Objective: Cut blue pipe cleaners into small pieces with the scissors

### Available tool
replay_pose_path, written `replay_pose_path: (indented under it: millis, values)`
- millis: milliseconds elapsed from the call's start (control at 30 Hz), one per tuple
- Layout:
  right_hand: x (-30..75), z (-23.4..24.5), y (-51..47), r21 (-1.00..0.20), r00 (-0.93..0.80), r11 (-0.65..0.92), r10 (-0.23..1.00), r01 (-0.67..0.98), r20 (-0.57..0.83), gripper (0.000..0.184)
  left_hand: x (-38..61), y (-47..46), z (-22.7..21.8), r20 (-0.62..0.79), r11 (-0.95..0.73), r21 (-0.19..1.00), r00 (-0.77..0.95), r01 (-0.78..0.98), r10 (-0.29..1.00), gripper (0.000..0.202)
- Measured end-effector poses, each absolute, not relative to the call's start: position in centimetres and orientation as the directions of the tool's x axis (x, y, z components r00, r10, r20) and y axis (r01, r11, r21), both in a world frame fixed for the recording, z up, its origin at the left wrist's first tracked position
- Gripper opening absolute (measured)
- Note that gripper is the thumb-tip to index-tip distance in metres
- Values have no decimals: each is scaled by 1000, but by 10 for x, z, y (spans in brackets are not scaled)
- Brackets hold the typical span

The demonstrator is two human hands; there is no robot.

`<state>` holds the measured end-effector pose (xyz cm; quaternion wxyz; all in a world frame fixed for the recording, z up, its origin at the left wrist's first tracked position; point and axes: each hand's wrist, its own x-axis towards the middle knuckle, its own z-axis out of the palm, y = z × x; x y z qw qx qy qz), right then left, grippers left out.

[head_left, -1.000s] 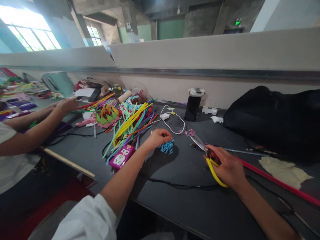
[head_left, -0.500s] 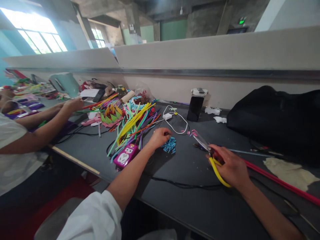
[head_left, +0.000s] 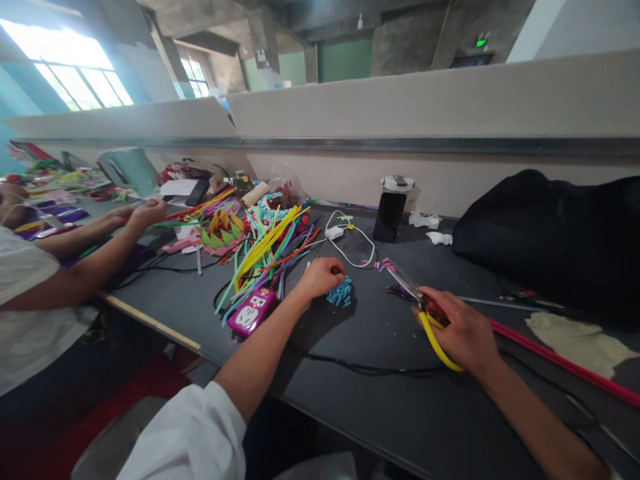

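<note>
My left hand point(head_left: 323, 277) hovers at the edge of a small heap of short blue pieces point(head_left: 341, 291), its fingertips curled together. What those fingers hold, if anything, is hidden. In my right hand point(head_left: 463, 330) is a pair of scissors point(head_left: 440, 343) with yellow handles. Its blades point away from me toward the back left, and their tips are by a few short pink pieces point(head_left: 388, 265) on the dark table point(head_left: 370, 407).
Left of my left hand lie a purple box point(head_left: 253, 312) and a bundle of colourful pipe cleaners point(head_left: 273, 243). Behind are a white cable point(head_left: 336, 232), a phone point(head_left: 390, 217) against a bottle point(head_left: 399, 182), and a black bag point(head_left: 550, 247). A co-worker's hands point(head_left: 147, 212) are further left.
My left hand has shifted very slightly to the right by the blue pieces. My right hand and the scissors stay nearly still. The co-worker's hands have moved a little.
</note>
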<state>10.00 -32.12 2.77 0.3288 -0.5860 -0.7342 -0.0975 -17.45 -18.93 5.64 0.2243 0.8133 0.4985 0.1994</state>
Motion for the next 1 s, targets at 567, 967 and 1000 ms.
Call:
replay_pose_path:
  millis: [567,967,1000]
  values:
    - [103,23,-320,-193,-140,323,772,926,621,35,-162,-192,49,131,-551,234,535,801,834,22]
    - [101,23,-322,-192,-160,337,781,922,603,37,-152,-208,62,31,-36,999,396,5,918,7]
    - [100,24,-322,-183,-168,340,781,923,601,37,-152,-209,65,13,32,995,422,-98,906,9]
